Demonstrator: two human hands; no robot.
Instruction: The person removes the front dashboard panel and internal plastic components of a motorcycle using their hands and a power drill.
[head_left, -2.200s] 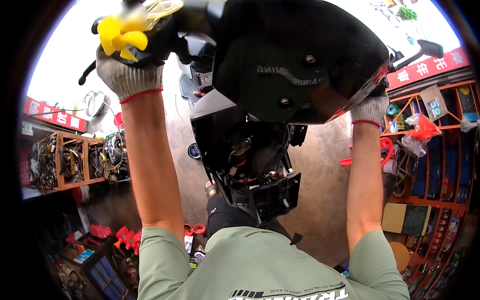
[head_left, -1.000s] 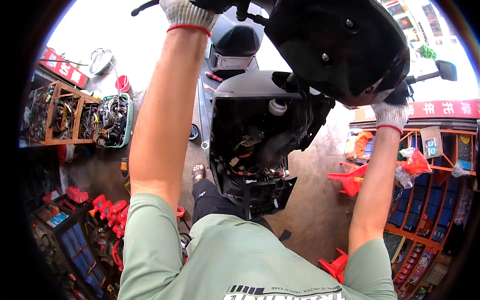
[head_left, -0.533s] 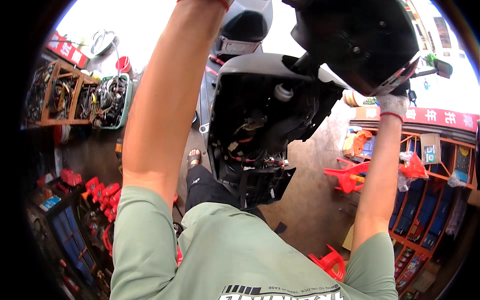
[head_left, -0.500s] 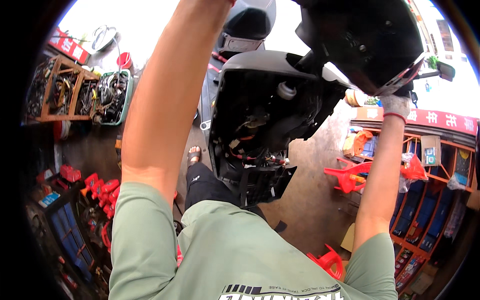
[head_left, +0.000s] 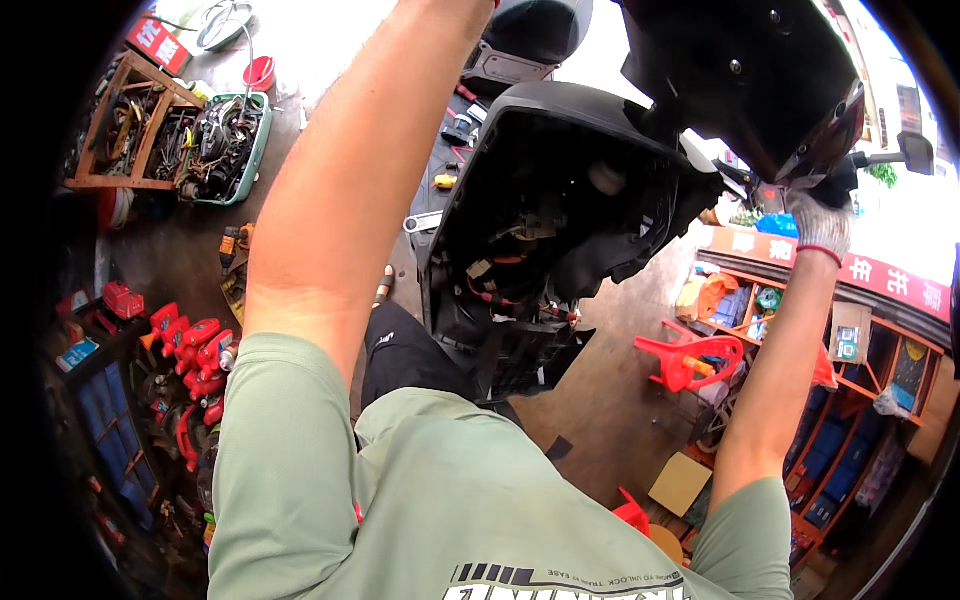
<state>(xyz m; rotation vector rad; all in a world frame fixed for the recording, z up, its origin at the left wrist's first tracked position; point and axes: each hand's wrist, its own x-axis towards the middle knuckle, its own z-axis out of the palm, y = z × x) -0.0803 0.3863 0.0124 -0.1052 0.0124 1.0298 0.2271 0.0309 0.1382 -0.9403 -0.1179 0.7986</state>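
Observation:
A scooter with its front stripped fills the upper middle. Its large black body panel (head_left: 560,100) has an open inside with wiring (head_left: 490,290) and connectors hanging in it. Above and to the right is the glossy black handlebar cowl (head_left: 740,70). My right hand (head_left: 822,222), in a whitish knit glove, is closed at the right end of the handlebar, just below the cowl and beside a mirror (head_left: 915,153); its fingers are partly hidden. My left arm rises past the top edge, so that hand is out of sight.
A dark scooter seat (head_left: 530,30) stands farther off. At left are a wooden crate (head_left: 110,185) and a green tub (head_left: 255,170) of parts, a drill (head_left: 232,248) and red bottles (head_left: 200,345). Shelving (head_left: 850,400) lines the right, with a red plastic chair (head_left: 690,355) nearby.
The view has shifted slightly, with the scooter sitting a little farther right. My right hand stays by the cowl, and more of the gloved hand shows now.

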